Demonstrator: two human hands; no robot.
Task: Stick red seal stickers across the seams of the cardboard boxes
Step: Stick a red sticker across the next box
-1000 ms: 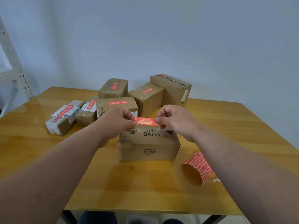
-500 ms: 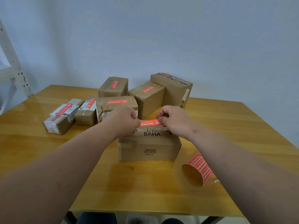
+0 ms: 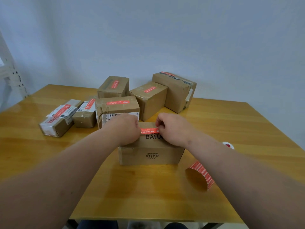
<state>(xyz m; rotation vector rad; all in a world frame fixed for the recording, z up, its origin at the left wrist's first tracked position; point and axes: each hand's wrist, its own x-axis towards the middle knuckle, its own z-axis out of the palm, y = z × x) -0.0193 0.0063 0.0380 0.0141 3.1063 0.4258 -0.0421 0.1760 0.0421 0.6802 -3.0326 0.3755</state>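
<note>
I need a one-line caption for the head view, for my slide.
Both hands hold a red sticker on top of the front box.

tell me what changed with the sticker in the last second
Both hands, left and right, brought the red sticker down from just above the front box onto its top, each pinching an end. The six sealed boxes behind and the sticker roll stayed put.
</note>
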